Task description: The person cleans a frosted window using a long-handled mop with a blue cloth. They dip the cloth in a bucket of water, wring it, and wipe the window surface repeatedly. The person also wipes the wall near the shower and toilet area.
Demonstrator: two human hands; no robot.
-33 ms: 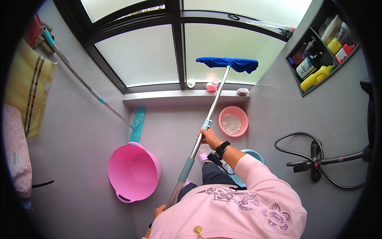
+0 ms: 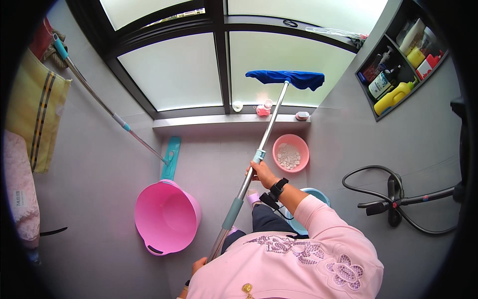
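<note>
A long silver flat mop (image 2: 264,134) slants across the middle, its head wrapped in a blue cloth (image 2: 298,79) held up in front of the frosted window. My right hand (image 2: 261,173) is closed around the pole just below its pale blue collar. Lower down, my left hand (image 2: 199,265) grips the pole near its bottom end, with part of that hand hidden by my pink sweatshirt. Between the hands runs a grey-green grip sleeve. A black watch is on my right wrist.
A pink tub (image 2: 168,217) stands at left beside a second mop (image 2: 171,157) leaning on the wall. Ahead are a pink basin (image 2: 291,153) with whitish pieces and a light blue basin (image 2: 318,193). A black hose (image 2: 371,169) and a bottle-filled shelf (image 2: 398,70) are at right.
</note>
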